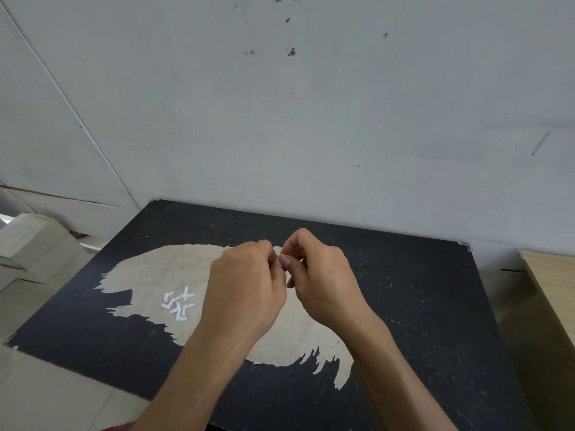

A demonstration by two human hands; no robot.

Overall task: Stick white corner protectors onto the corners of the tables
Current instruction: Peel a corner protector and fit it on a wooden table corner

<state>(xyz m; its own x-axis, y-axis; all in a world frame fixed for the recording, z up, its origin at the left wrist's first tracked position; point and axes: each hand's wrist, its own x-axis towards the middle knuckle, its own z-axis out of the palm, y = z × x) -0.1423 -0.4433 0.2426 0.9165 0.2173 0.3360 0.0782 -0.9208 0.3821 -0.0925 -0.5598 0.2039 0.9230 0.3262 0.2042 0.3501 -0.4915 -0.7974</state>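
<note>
Corner protectors (178,306), small white L-shaped pieces, lie in a loose heap left of the frame's centre, on the pale worn patch (155,272) of the black table (420,306); from where I stand I cannot tell whether they are fresh ones or peeled backings. Above the middle of the table the left hand (245,287) and the right hand (320,275) meet, knuckles up and fingers curled in tight. Thumb and fingertips of both pinch a small white piece (278,256), of which only a sliver shows between them. It looks to me like the peeling step: the person seems to be working the backing off one protector before it goes onto a corner, though the fingers hide the seam. At the table's far right corner (465,245), toward the upper right of the frame, something pale and glossy sits on the tip, perhaps a protector already stuck, but it is too small to be sure. The far left corner (154,201) looks bare. The next move, I would judge, calls for a clean separation without touching the adhesive, then carrying the piece to a bare corner, lining its angle up with the table's two edges and pressing it down firmly. Pale boxes (28,241) stand at the left edge of the frame and a light wooden board (550,281) at the right, both beside the table.
</note>
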